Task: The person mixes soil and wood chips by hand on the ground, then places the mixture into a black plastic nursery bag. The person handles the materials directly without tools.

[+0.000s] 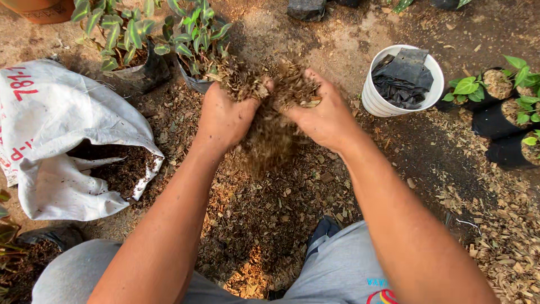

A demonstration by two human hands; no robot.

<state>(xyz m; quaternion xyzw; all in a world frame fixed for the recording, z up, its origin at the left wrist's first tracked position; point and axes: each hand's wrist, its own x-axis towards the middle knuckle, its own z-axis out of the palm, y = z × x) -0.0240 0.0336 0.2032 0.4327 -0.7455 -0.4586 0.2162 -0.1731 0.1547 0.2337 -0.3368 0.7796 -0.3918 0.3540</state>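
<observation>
My left hand [225,115] and my right hand [323,115] are raised side by side over the ground, each cupped around a handful of brown bark and wood-chip mix [270,84]. Loose bits of that mix spill down between the two hands in a blurred stream [269,143]. Under them lies a heap of the same mix [253,225] spread on the dirt between my knees.
A white sack [62,121] lies open at the left with dark soil in its mouth. Potted green plants in black grow bags [140,53] stand behind my hands. A white bucket [377,101] holding folded black bags sits at the right, beside more small potted plants [500,110].
</observation>
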